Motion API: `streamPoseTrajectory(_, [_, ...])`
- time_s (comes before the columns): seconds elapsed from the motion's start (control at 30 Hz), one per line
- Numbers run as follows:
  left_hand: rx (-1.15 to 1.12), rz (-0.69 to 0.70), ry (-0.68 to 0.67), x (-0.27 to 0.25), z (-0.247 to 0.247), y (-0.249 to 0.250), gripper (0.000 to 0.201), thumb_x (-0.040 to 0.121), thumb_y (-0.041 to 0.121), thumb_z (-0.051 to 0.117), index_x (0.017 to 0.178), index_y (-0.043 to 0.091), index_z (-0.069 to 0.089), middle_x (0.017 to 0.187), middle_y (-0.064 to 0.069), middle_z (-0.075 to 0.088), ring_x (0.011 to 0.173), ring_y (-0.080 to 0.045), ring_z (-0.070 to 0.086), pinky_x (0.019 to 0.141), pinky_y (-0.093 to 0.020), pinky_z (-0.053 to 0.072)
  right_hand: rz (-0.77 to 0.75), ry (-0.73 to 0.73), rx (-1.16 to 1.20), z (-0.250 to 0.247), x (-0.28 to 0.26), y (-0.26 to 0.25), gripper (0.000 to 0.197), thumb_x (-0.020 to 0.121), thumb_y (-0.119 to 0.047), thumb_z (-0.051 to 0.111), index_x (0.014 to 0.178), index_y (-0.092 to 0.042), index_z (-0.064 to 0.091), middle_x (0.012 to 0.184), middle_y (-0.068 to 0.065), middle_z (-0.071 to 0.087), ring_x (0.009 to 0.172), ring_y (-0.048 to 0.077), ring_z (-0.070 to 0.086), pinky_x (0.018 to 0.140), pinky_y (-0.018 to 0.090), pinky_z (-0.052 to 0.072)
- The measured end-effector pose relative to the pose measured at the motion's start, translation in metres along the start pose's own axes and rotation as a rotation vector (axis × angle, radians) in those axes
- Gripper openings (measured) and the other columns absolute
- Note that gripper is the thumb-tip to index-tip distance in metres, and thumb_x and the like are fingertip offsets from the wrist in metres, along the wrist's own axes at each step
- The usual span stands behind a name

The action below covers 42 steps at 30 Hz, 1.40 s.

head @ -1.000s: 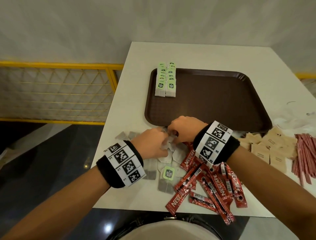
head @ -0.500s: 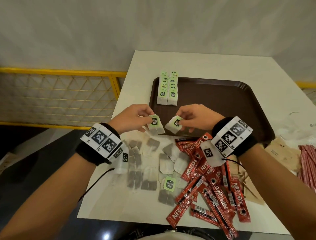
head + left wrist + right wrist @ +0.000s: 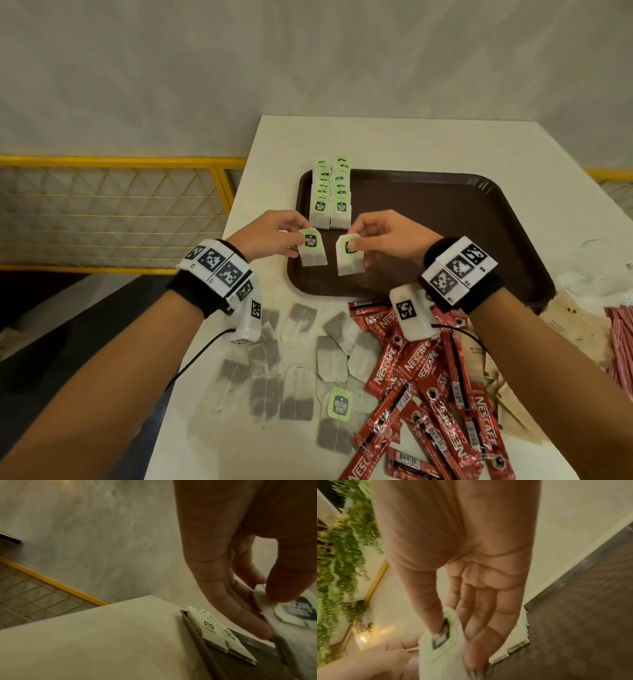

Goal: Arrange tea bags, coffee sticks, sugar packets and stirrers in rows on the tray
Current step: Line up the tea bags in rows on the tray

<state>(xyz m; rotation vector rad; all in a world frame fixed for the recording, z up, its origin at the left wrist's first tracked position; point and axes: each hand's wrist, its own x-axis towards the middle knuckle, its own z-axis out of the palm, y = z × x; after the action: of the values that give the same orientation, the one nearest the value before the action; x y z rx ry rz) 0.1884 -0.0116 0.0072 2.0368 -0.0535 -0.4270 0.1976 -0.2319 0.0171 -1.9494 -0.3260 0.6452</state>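
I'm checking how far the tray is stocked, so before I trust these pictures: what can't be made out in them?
- Stirrers: head view, cut off by the right edge; count unknown.
- Sugar packets: head view, partly behind the right hand's forearm.
- Tea bag rows on the tray: bags overlap, too small to count.
- Right wrist view: blurred; held tea bag label unreadable.
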Motion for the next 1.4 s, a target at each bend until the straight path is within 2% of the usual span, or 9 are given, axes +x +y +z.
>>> streamPoseTrajectory(0.27, [0.096, -0.049, 0.036, 0.056, -0.007, 0.005, 0.028, 0.089, -0.002, 0.056, 0.116, 0.003, 0.060, 0.074, 0.000, 0.049, 0.074, -0.010, 0.057, 0.088, -0.037, 0.054, 0.242, 0.187, 0.301, -0.015, 0.063, 0.017, 0.013, 0.088, 0.005, 0.057, 0.084, -0.007, 0.058, 0.078, 0.008, 0.053, 0.065, 0.012, 0.051, 0.058, 0.025, 0.059])
streamPoseTrajectory(0.47, [0.236, -0.025, 0.106, 0.087, -0.007, 0.005, 0.027, 0.086, 0.001, 0.062, 0.111, 0.010, 0.063, 0.075, 0.001, 0.055, 0.066, -0.010, 0.058, 0.072, -0.022, 0.054, 0.272, 0.255, 0.275, -0.018, 0.089, 0.020, 0.014, 0.088, 0.009, 0.054, 0.092, -0.003, 0.058, 0.090, 0.011, 0.060, 0.087, 0.024, 0.061, 0.057, 0.026, 0.058])
streamPoseTrajectory(0.6, [0.297, -0.024, 0.123, 0.095, -0.004, 0.002, 0.023, 0.085, 0.002, 0.064, 0.105, 0.014, 0.064, 0.075, 0.001, 0.055, 0.064, -0.008, 0.056, 0.061, -0.012, 0.049, 0.292, 0.276, 0.299, -0.018, 0.097, 0.024, 0.017, 0.086, 0.008, 0.059, 0.079, -0.007, 0.055, 0.085, 0.009, 0.059, 0.080, 0.020, 0.061, 0.051, 0.023, 0.057])
streamPoseTrajectory(0.73, [0.329, 0.016, 0.165, 0.099, -0.001, -0.001, 0.023, 0.083, 0.002, 0.066, 0.104, 0.010, 0.066, 0.071, 0.003, 0.056, 0.063, -0.009, 0.056, 0.074, -0.026, 0.054, 0.295, 0.284, 0.260, -0.018, 0.104, 0.027, 0.019, 0.084, 0.007, 0.061, 0.078, -0.008, 0.051, 0.080, 0.007, 0.056, 0.074, 0.018, 0.060, 0.055, 0.026, 0.058])
streamPoseTrajectory(0.87, [0.323, 0.025, 0.203, 0.101, 0.002, -0.005, 0.023, 0.081, 0.002, 0.068, 0.104, 0.007, 0.065, 0.070, 0.004, 0.056, 0.061, -0.007, 0.055, 0.064, -0.017, 0.051, 0.307, 0.296, 0.124, -0.017, 0.108, 0.026, 0.022, 0.085, 0.001, 0.063, 0.077, -0.012, 0.048, 0.079, 0.004, 0.050, 0.073, 0.017, 0.055, 0.073, 0.036, 0.056])
streamPoseTrajectory(0.97, [0.304, 0.029, 0.219, 0.100, 0.003, -0.006, 0.026, 0.081, 0.003, 0.069, 0.106, 0.006, 0.063, 0.072, 0.004, 0.053, 0.061, -0.009, 0.055, 0.067, -0.021, 0.052, 0.310, 0.321, 0.096, -0.017, 0.109, 0.028, 0.024, 0.085, 0.000, 0.064, 0.077, -0.014, 0.045, 0.080, 0.004, 0.049, 0.070, 0.014, 0.052, 0.068, 0.035, 0.057])
streamPoseTrajectory(1.07, [0.323, 0.071, 0.240, 0.097, 0.004, -0.006, 0.024, 0.081, 0.008, 0.071, 0.103, 0.006, 0.062, 0.079, 0.000, 0.054, 0.070, -0.017, 0.057, 0.076, -0.032, 0.054, 0.304, 0.341, 0.061, -0.018, 0.107, 0.029, 0.026, 0.084, -0.003, 0.066, 0.080, -0.016, 0.043, 0.083, 0.003, 0.049, 0.072, 0.013, 0.051, 0.068, 0.034, 0.056])
streamPoseTrajectory(1.2, [0.501, 0.157, 0.255, 0.088, 0.009, -0.006, 0.021, 0.078, 0.022, 0.075, 0.089, 0.014, 0.059, 0.098, -0.005, 0.054, 0.082, -0.017, 0.056, 0.072, -0.025, 0.042, 0.313, 0.293, -0.029, -0.022, 0.100, 0.026, 0.034, 0.079, -0.014, 0.074, 0.093, -0.015, 0.043, 0.086, 0.002, 0.050, 0.079, 0.015, 0.053, 0.077, 0.041, 0.057])
streamPoseTrajectory(1.4, [0.633, 0.044, 0.159, 0.083, 0.013, -0.008, 0.034, 0.069, 0.022, 0.082, 0.088, 0.013, 0.056, 0.112, -0.011, 0.048, 0.096, -0.025, 0.054, 0.075, -0.027, 0.040, 0.370, 0.157, -0.129, -0.020, 0.092, 0.019, 0.041, 0.074, -0.006, 0.077, 0.094, -0.012, 0.043, 0.086, 0.004, 0.052, 0.075, 0.017, 0.058, 0.079, 0.046, 0.056])
